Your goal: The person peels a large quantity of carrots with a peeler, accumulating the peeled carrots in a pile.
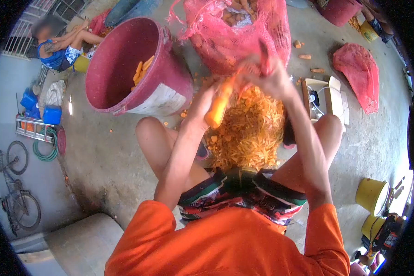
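Note:
My left hand (pixel 202 103) grips an orange carrot (pixel 219 105) that points up and away from me. My right hand (pixel 267 73) holds a red-handled peeler (pixel 264 56) against the carrot's far end. Below my hands a heap of orange carrot peelings (pixel 253 133) lies on the concrete floor between my bare knees. A red mesh sack of carrots (pixel 237 32) stands just beyond my hands. To the left, a large maroon bucket (pixel 124 69) tilts toward me with a few peeled carrots inside.
Another person (pixel 60 43) sits at the far left. A second red mesh sack (pixel 359 73) lies at the right, next to a small wooden stool (pixel 322 94). Yellow buckets (pixel 372 195) stand at the lower right. A bicycle (pixel 16 184) and green hose (pixel 46 147) lie at left.

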Available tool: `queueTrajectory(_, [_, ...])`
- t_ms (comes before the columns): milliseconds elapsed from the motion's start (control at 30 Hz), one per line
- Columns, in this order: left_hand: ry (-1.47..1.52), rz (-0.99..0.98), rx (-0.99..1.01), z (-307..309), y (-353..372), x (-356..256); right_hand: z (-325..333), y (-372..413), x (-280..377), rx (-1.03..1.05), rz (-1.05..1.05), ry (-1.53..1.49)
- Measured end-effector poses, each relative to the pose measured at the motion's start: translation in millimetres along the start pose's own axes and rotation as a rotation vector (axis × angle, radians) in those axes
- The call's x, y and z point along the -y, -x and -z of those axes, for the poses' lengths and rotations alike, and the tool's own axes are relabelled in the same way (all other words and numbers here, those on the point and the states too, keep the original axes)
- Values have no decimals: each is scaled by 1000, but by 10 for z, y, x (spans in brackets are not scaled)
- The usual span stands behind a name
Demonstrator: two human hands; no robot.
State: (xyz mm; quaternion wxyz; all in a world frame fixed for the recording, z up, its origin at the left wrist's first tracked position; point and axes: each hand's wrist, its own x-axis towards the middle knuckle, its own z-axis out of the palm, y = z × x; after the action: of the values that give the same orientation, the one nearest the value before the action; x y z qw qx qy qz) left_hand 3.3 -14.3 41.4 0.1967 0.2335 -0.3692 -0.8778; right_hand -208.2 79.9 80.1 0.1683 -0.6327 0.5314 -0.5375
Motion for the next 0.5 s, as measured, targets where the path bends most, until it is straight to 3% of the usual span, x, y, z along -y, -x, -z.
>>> queueTrajectory(67, [-8,4,-16,4,28,31,124,-31,2,-70,-254,-163])
queueTrajectory(167, [166,35,4,24,25,43,126,-17,-124,-170,-240,-104])
queueTrajectory(233, [236,40,38,118,-16,37,-93,56,172,-108,-132,-117])
queueTrajectory(300, [287,103,233,157,1,-11,-245,91,414,152,159,-72])
queueTrajectory(367, [269,94,163,144,18,58,-255,108,271,156,147,-64])
queueTrajectory(467, [187,59,-27,85,2,130,12,-13,-122,-119,-163,-166])
queueTrajectory(500, [190,57,-28,67,28,133,35,-2,-81,-115,-163,-164])
